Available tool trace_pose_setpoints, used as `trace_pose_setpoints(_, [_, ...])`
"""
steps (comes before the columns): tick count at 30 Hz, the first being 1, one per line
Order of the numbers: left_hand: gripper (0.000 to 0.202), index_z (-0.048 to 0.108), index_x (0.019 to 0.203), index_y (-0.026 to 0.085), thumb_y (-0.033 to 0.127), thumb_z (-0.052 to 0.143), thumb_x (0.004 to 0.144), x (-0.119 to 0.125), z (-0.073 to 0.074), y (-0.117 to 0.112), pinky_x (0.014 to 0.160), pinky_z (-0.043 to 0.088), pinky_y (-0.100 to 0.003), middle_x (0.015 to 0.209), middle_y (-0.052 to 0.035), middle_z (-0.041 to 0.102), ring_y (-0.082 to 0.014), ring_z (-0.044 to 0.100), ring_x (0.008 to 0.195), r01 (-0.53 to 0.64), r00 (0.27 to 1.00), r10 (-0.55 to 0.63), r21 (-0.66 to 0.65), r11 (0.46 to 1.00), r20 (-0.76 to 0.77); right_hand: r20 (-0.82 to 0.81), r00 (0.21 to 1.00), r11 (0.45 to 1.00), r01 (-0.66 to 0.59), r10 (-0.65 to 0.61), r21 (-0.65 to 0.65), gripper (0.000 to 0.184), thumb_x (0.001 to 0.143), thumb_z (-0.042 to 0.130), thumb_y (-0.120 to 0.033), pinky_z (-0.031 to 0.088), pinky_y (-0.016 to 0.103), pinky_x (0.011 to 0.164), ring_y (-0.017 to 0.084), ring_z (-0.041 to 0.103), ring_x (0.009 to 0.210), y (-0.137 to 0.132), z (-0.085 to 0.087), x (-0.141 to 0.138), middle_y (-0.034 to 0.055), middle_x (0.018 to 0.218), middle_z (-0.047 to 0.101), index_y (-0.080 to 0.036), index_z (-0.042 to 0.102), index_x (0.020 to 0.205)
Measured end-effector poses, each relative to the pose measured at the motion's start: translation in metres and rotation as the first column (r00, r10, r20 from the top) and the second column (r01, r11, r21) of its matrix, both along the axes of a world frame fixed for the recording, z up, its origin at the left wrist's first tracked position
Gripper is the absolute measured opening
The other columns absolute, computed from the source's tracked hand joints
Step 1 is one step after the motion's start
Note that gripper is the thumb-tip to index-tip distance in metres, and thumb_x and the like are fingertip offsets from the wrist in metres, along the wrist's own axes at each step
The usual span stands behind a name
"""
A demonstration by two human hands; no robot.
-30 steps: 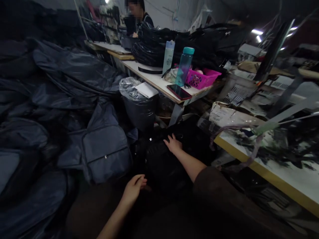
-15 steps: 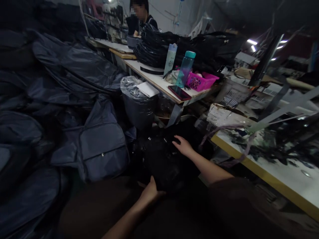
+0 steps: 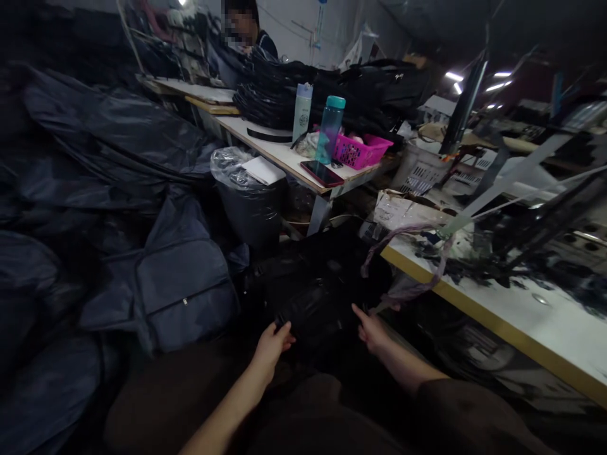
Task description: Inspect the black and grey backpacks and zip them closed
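Note:
A black bag (image 3: pixel 308 297) lies in front of my lap; its dark surface hides most details, though buckles or straps show faintly. My left hand (image 3: pixel 274 346) is closed on its near left edge, thumb and forefinger pinched together. At the bag's right edge is my right hand (image 3: pixel 372 332), its forefinger stretched along the side and the other fingers curled at the edge, partly lost in shadow. To the left rests a grey-blue backpack piece (image 3: pixel 184 291) with a short zipper.
Grey bags and fabric (image 3: pixel 109 139) are heaped on the left. A lined bin (image 3: pixel 249 202) stands beside a table with bottles (image 3: pixel 329 129), a phone (image 3: pixel 321 173) and a pink basket (image 3: pixel 363 151). A yellow-edged table (image 3: pixel 502 328) borders the right. A person (image 3: pixel 265 44) sits behind.
My left hand has moved up and left to the bag's edge. The right hand has come down from the bag's far part to its right side. The view has turned slightly right.

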State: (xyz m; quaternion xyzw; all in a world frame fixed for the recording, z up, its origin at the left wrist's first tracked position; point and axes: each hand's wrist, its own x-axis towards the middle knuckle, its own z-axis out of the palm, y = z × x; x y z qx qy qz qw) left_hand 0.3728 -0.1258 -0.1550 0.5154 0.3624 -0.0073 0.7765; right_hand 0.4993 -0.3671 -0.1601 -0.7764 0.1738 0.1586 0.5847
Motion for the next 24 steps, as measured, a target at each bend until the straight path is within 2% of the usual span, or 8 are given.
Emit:
trace_pose_setpoints(3, [0.034, 0.058, 0.097, 0.017, 0.038, 0.066, 0.071, 0.002, 0.010, 0.018, 0.064, 0.047, -0.026, 0.075, -0.0027, 0.065, -0.0143, 0.063, 0.068, -0.138, 0.988, 0.144, -0.086, 0.987, 0.060, -0.062, 0.998, 0.984, 0.022, -0.011, 0.179, 0.047, 0.063, 0.069, -0.059, 0.016, 0.017, 0.027, 0.004, 0.021, 0.025, 0.025, 0.011, 0.003, -0.0146, 0.035, 0.026, -0.022, 0.039, 0.065])
trace_pose_setpoints(6, [0.031, 0.060, 0.102, 0.020, 0.035, 0.064, 0.075, 0.004, 0.023, 0.039, 0.066, 0.047, -0.024, 0.089, -0.0037, 0.067, -0.0131, 0.063, 0.078, -0.238, 0.957, 0.259, -0.158, 0.958, 0.130, -0.103, 0.995, 0.944, 0.019, 0.016, 0.329, 0.053, 0.066, 0.068, -0.059, 0.016, 0.018, 0.027, 0.004, 0.022, 0.025, 0.043, 0.030, 0.005, -0.0131, 0.034, 0.023, -0.023, 0.030, 0.055])
trace_pose_setpoints(11, [0.031, 0.060, 0.108, 0.025, 0.029, 0.061, 0.078, -0.001, 0.041, 0.054, 0.074, 0.048, -0.025, 0.107, -0.0045, 0.065, -0.0140, 0.062, 0.091, -0.308, 0.906, 0.358, -0.227, 0.924, 0.225, -0.132, 0.990, 0.874, 0.013, 0.059, 0.485, 0.050, 0.070, 0.066, -0.056, 0.015, 0.019, 0.026, 0.003, 0.023, 0.025, 0.068, 0.051, -0.003, -0.0093, 0.035, 0.033, -0.020, 0.036, 0.051])
trace_pose_setpoints(14, [0.033, 0.060, 0.111, 0.026, 0.028, 0.061, 0.078, -0.006, 0.048, 0.054, 0.079, 0.047, -0.026, 0.118, -0.0052, 0.062, -0.0156, 0.060, 0.099, -0.288, 0.901, 0.349, -0.248, 0.925, 0.256, -0.129, 0.991, 0.847, 0.030, 0.046, 0.531, 0.047, 0.071, 0.067, -0.052, 0.015, 0.019, 0.026, 0.003, 0.023, 0.025, 0.078, 0.059, -0.005, -0.0082, 0.038, 0.039, -0.019, 0.038, 0.052])
trace_pose_setpoints(19, [0.043, 0.056, 0.120, 0.028, 0.032, 0.063, 0.078, -0.010, 0.053, 0.051, 0.091, 0.042, -0.029, 0.127, -0.0048, 0.057, -0.0178, 0.055, 0.112, -0.183, 0.908, 0.254, -0.231, 0.956, 0.333, -0.108, 0.994, 0.834, 0.053, 0.008, 0.549, 0.047, 0.072, 0.068, -0.049, 0.013, 0.019, 0.026, 0.002, 0.024, 0.025, 0.082, 0.072, 0.000, -0.0069, 0.040, 0.043, -0.019, 0.037, 0.052])
trace_pose_setpoints(24, [0.050, 0.057, 0.119, 0.024, 0.036, 0.068, 0.072, -0.012, 0.055, 0.047, 0.099, 0.038, -0.034, 0.126, -0.0077, 0.058, -0.0219, 0.053, 0.116, -0.136, 0.912, 0.163, -0.098, 0.986, 0.375, -0.075, 0.997, 0.836, 0.056, -0.017, 0.547, 0.048, 0.072, 0.067, -0.051, 0.013, 0.019, 0.026, 0.003, 0.023, 0.024, 0.082, 0.084, 0.007, -0.0072, 0.038, 0.041, -0.020, 0.035, 0.052])
